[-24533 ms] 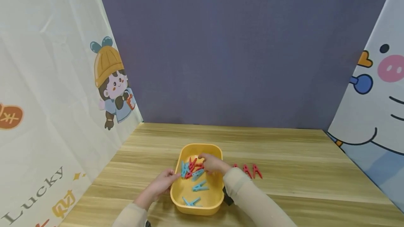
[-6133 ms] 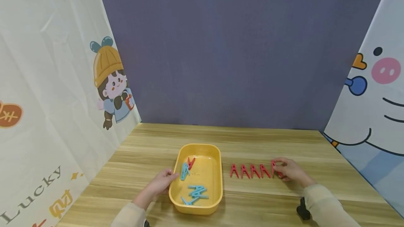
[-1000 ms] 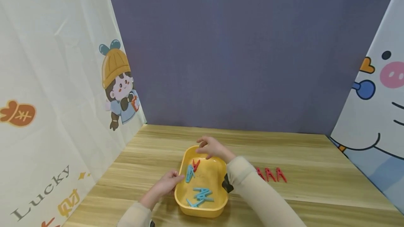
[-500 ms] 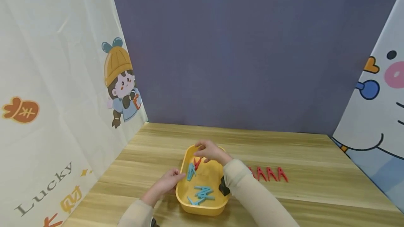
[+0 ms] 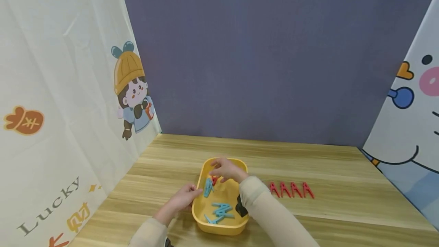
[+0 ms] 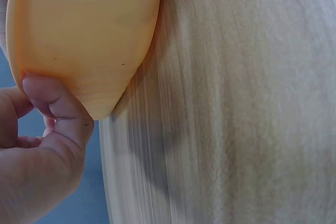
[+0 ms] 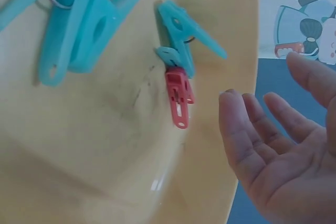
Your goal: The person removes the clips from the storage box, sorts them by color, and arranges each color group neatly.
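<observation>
My left hand [image 5: 183, 197] grips the left rim of a yellow plastic basin [image 5: 219, 231], thumb inside the wall in the left wrist view. Over the far part of the basin my right hand [image 5: 228, 169] reaches down, holding nothing. Its fingers stand apart from a small red clothespin [image 7: 178, 95] in the right wrist view. That clothespin lies against a light-blue clothespin [image 7: 181, 56] by the basin's left wall. Nearer the front, several more light-blue clothespins [image 5: 222, 209] lie in a loose heap on the basin floor.
To the right of the basin, several red clothespins [image 5: 306, 186] form a row on the wooden table [image 5: 336, 209]; my right sleeve [image 5: 271, 209] passes close to the row's left end. A dark cloth wall [image 5: 257, 68] stands behind the table, with printed sheets at both sides.
Earlier the basin held more red clothespins; the row has grown rightward. My right hand left the row's right end, returned over the basin and lowered toward the red clothespin. Left hand keeps the rim.
</observation>
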Tool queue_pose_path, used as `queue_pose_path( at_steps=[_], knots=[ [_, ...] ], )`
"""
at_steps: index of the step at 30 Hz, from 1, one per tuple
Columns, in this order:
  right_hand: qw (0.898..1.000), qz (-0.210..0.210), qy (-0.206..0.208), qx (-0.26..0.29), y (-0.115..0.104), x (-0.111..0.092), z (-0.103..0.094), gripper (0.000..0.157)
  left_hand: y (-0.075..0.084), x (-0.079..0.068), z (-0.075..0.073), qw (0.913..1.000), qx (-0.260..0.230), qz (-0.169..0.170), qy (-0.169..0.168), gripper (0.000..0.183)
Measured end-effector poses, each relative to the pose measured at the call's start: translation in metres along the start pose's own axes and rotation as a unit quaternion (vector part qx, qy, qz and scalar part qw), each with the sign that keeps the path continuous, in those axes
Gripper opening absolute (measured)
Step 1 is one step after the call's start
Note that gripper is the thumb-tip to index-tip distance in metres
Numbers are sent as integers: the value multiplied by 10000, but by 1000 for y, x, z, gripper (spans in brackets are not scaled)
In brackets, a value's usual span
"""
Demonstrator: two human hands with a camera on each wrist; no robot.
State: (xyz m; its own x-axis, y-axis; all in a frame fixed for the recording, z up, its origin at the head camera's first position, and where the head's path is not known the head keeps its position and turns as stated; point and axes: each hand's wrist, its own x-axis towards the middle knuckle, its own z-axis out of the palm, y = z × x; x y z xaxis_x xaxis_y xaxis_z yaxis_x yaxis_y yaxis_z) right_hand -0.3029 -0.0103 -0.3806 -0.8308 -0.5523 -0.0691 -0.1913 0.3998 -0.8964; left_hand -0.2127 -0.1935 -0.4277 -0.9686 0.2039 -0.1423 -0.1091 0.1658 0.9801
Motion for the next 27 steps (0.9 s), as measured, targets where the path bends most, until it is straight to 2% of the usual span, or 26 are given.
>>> queue_pose_path(
  at_steps=[4,27],
  knots=[
    [9999,147,-31,-17,5,3,3,39,1,-1,0,10000,11,-11,16,21],
    [9992,375,-100,-21,16,5,15,37,-1,-1,0,10000,-68,44,-39,20]
  ],
)
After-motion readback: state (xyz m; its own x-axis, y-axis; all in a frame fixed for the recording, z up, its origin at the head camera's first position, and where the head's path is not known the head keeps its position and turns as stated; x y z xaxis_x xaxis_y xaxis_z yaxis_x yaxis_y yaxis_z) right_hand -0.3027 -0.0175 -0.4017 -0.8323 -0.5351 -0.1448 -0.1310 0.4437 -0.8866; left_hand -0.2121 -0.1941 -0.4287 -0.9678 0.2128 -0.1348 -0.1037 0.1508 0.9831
